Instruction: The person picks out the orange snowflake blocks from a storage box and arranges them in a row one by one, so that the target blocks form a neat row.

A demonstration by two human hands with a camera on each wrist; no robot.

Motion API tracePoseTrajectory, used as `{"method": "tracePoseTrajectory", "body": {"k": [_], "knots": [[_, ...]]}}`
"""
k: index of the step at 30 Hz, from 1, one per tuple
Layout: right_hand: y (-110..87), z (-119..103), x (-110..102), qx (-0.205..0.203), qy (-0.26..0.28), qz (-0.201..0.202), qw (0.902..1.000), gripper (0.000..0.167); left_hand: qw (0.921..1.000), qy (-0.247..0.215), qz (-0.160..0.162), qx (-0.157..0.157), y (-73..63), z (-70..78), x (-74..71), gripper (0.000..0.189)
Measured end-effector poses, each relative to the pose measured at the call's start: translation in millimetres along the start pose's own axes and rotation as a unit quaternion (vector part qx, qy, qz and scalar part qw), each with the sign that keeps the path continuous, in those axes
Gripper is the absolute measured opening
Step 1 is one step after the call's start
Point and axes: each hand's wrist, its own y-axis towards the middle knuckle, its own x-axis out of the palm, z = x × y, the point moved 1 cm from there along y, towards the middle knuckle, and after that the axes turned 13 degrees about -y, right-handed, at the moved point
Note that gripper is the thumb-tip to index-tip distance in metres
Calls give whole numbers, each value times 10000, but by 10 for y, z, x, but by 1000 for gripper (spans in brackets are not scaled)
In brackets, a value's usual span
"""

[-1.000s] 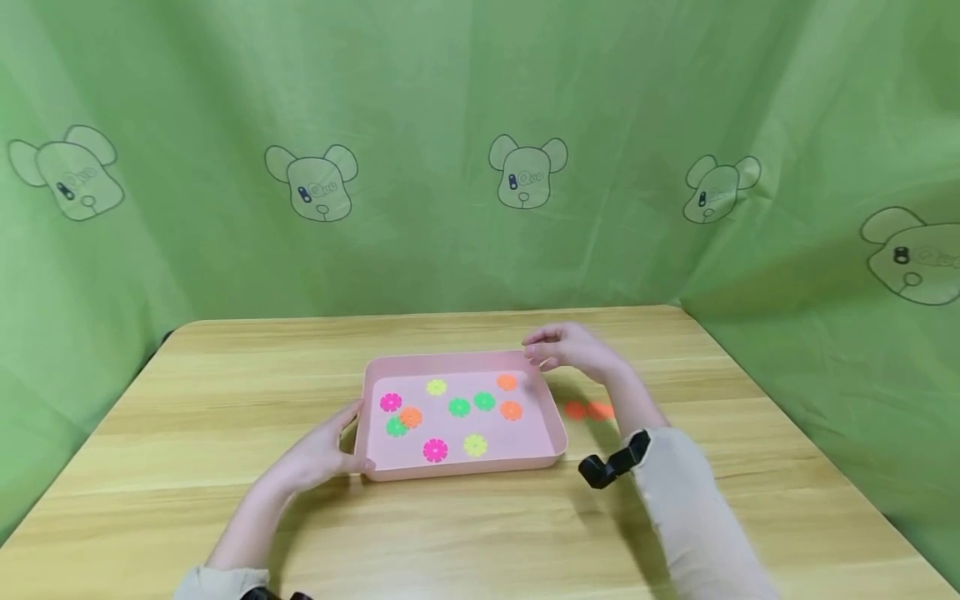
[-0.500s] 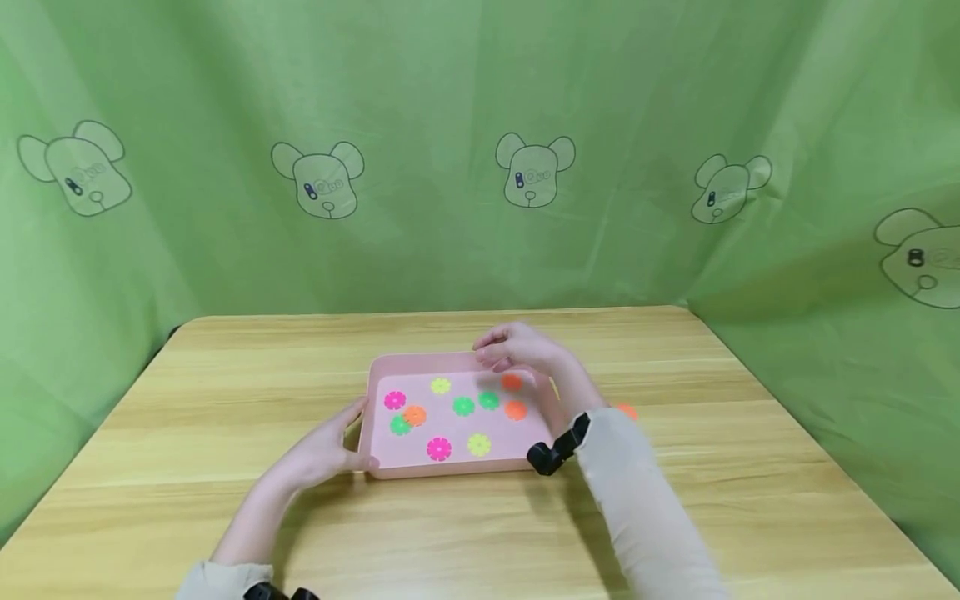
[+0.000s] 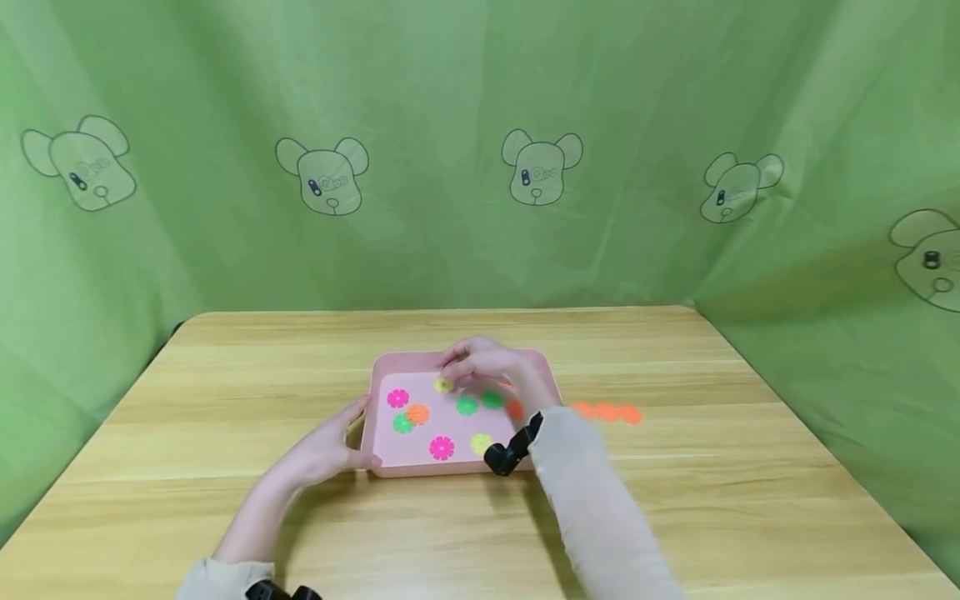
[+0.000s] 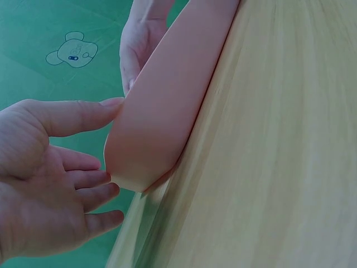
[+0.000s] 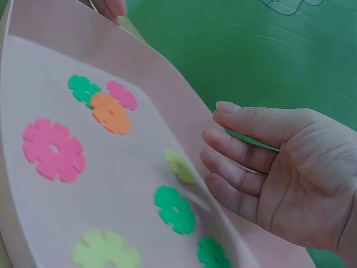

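A shallow pink tray (image 3: 435, 471) sits on the wooden table with several flower-shaped plastic discs lying flat in it. My left hand (image 3: 321, 452) touches the tray's left side, thumb by the near corner and fingers along the wall, fairly straight in the left wrist view. Over the far part of the tray hovers my right hand (image 3: 483, 360), its fingers loosely bent and nothing in them. Its fingertips are close to a yellow disc (image 5: 179, 166). Green discs (image 5: 174, 209) lie nearby, while an orange disc (image 3: 417, 414) overlaps a green one. Pink discs (image 3: 442, 448) lie toward the left and front.
On the table (image 3: 712, 492), just right of the tray, several orange discs (image 3: 607, 412) lie in a row, partly behind the right forearm. A green curtain (image 3: 427, 250) with printed bear heads hangs behind the table and along its sides.
My right hand has moved left from the tray's far right corner to above the yellow disc. The left hand stays at the tray's left side. More of the orange row now shows.
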Motion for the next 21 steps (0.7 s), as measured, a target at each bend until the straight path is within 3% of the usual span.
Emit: {"method": "tracePoseTrajectory", "body": {"k": [12, 21], "knots": [[225, -75, 230, -156, -227, -361, 9990, 26, 10000, -81, -58, -12, 3, 10, 0, 98], [267, -149, 322, -343, -908, -721, 9927, 19, 9999, -115, -56, -14, -6, 6, -18, 98]]}}
